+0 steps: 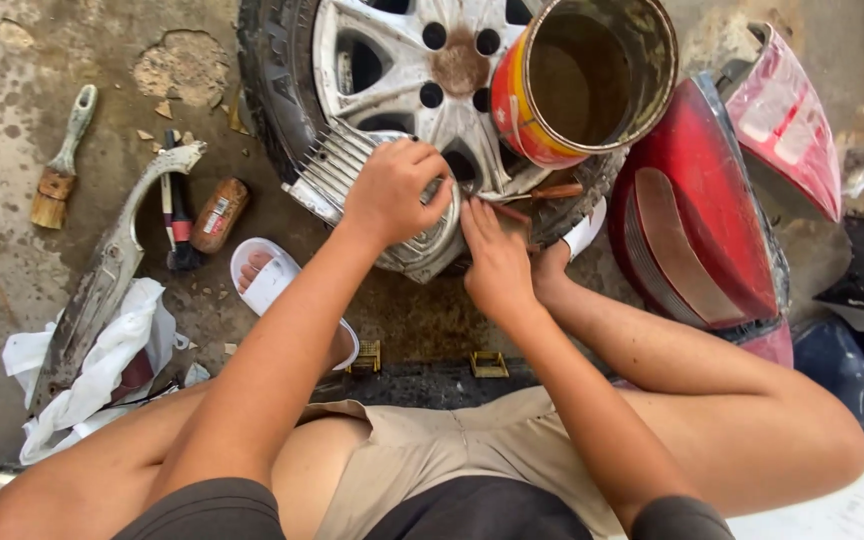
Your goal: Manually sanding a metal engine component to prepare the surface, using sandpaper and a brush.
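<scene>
Head view: left hand grips ribbed metal part; right hand fingers extended, contact hidden.

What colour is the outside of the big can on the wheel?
Red with yellow bands, on the can; head view.

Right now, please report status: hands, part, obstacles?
Left hand grips ribbed metal part. Right hand touches its edge. Part rests on wheel. Paint can close by.
</scene>
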